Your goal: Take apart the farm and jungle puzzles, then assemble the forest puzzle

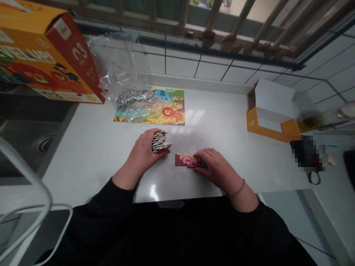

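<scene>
My left hand (146,150) is wrapped round a thick, uneven stack of cardboard puzzle pieces (159,142), their pale edges facing up, just above the white counter. To the right, my right hand (215,164) pinches the right end of a pink and yellow puzzle piece (190,161) low over the counter. A flat dark-red puzzle piece (177,159) lies at the left end of that piece, partly overlapped by it. My right fingers hide the far end of the pieces.
A colourful animal picture sheet (177,96) lies behind my hands, with a crumpled clear plastic bag (122,66) on it. A large orange box (74,55) stands at left by the sink (16,136). An opened orange-and-white box (273,127) sits at right. A white cable (36,177) hangs lower left.
</scene>
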